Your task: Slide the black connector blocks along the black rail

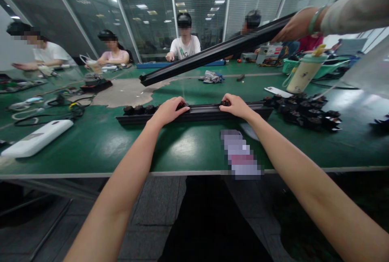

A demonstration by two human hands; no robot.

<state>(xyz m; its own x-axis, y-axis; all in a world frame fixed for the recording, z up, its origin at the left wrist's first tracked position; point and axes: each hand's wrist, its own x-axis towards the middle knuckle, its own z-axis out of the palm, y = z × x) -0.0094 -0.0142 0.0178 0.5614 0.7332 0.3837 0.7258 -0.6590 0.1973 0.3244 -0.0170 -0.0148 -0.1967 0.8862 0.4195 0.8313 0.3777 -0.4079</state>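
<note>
A long black channel-shaped rail (200, 112) lies crosswise on the green table in front of me. Several small dark knob-like parts (139, 109) sit along the rail's left end. My left hand (170, 110) is closed over the rail just right of them, its fingers round a similar small dark part (183, 104). Farther right, my right hand (236, 106) pinches another small dark part (225, 103) at the rail. The rail's groove between my hands shows bare. My fingers partly cover both held parts.
Another person's hand (299, 23) holds a second black rail (219, 51) slanting above the table. Loose dark parts (299, 110) are heaped right, near a tumbler (307, 71). A pixelated phone-like object (241, 154) overlaps the front edge. A white power bank-like case (38, 138) lies left.
</note>
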